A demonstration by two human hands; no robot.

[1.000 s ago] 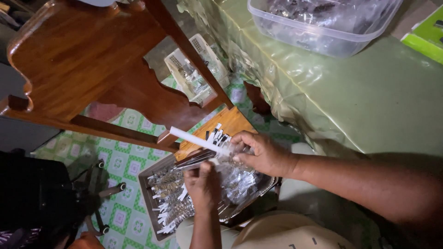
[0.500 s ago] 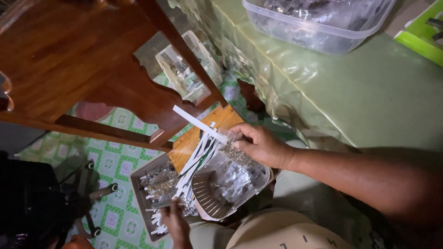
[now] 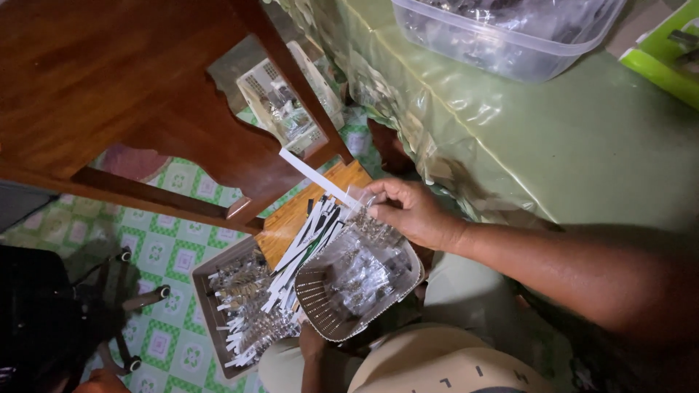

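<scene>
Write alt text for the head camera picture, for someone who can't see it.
Seen from above, a person's right hand pinches a small clear bag with a white strip over a slotted basket of bagged metal parts, propped from below by the left hand. A tray of white strips sits beside it, near a wooden chair and a green table.

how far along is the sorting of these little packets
Done: a flat tray on the floor already holds many packets. In hand: the right hand pinches a clear packet over a small basket, which the left hand seems to support from below. Left: more packets fill the basket.
</scene>
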